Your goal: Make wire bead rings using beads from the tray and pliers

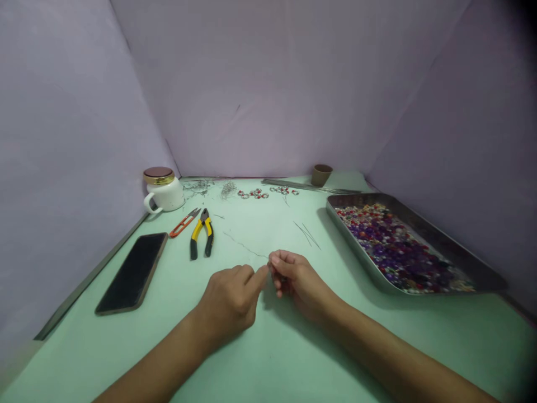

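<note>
A thin dark wire (245,246) runs up and to the left from the fingertips of my right hand (300,280). That hand is closed in a pinch on the wire, thumb against forefinger. My left hand (235,294) meets it at the fingertips, its forefinger stretched toward the pinch and the other fingers curled. Whatever the left fingertips grip is too small or hidden to make out. A few loose straight wires (307,235) lie beyond my right hand. Pliers with yellow and black handles (202,234) lie beyond my left hand.
At right stands a metal tray (364,263) of mixed beads (390,246). Orange thread snips (183,224), a phone (132,274) and a lidded white mug (165,193) are at left. Along the back are beaded rings (254,193), wire scraps (229,189), long wires (302,184) and a brown cup (321,175).
</note>
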`<control>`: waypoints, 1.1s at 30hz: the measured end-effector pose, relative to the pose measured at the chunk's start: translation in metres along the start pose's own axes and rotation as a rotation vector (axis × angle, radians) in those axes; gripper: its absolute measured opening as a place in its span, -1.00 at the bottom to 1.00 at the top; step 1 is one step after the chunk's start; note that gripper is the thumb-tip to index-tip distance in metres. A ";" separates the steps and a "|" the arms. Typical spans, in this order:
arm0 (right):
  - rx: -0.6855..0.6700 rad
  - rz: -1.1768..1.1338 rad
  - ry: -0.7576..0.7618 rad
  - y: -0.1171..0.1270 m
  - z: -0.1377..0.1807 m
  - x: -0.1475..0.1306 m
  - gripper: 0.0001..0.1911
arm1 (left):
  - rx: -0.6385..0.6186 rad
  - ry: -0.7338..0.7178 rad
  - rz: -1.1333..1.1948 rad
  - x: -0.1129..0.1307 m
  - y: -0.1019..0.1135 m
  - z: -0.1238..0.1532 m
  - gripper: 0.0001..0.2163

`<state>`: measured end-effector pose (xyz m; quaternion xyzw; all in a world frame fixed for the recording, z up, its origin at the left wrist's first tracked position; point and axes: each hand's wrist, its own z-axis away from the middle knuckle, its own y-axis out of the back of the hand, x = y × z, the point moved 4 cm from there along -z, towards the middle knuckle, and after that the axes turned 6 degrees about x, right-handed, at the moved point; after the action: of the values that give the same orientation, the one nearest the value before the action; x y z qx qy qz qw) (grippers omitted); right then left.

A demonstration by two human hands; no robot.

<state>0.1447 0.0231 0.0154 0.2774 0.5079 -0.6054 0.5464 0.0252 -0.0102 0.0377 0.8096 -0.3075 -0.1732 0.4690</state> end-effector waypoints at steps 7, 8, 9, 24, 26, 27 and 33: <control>0.035 -0.051 0.039 -0.003 0.001 0.006 -0.80 | -0.020 0.015 0.084 0.007 -0.005 -0.002 -0.74; 0.051 -0.057 0.041 -0.002 0.000 0.006 -0.79 | -0.049 0.057 0.142 0.007 -0.006 -0.002 -0.76; 0.067 -0.069 0.041 0.000 -0.001 0.006 -0.79 | -0.078 0.115 0.218 0.007 -0.007 -0.003 -0.78; -0.008 0.131 0.001 -0.010 0.003 0.013 -0.75 | 0.108 1.061 1.084 -0.024 -0.016 -0.005 -0.85; 0.001 0.130 0.004 -0.008 0.001 0.014 -0.77 | 0.117 1.061 1.110 -0.024 -0.016 -0.004 -0.86; 0.016 0.117 0.012 -0.007 0.000 0.014 -0.77 | 0.116 1.046 1.130 -0.023 -0.016 -0.003 -0.87; 0.106 -0.002 0.086 -0.004 -0.003 0.017 -0.73 | 0.153 0.904 1.252 -0.015 -0.021 -0.004 -0.85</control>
<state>0.1366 0.0191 0.0005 0.3311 0.4983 -0.6196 0.5082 0.0238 0.0101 0.0213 0.5070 -0.4975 0.4931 0.5023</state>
